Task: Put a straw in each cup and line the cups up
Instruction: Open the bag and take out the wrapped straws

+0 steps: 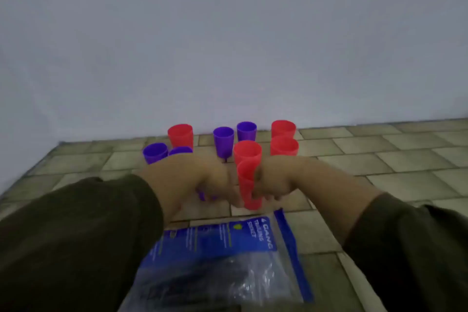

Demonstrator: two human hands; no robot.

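Observation:
Several red and purple plastic cups stand in a loose cluster on the tiled floor near the wall. Among them are a red cup (180, 134) at the back left, a purple cup (223, 140) in the middle and a red cup (283, 128) at the back right. My right hand (278, 181) is closed around the side of the nearest red cup (249, 185). My left hand (192, 180) is curled just left of it, over a purple cup (202, 195) of which only a sliver shows beneath the fingers. No straw is visible.
A clear plastic bag with a blue printed card (228, 243) lies on the floor just in front of my hands, holding something dark. The pale wall (228, 45) rises right behind the cups. Tiled floor (379, 159) stretches to the right.

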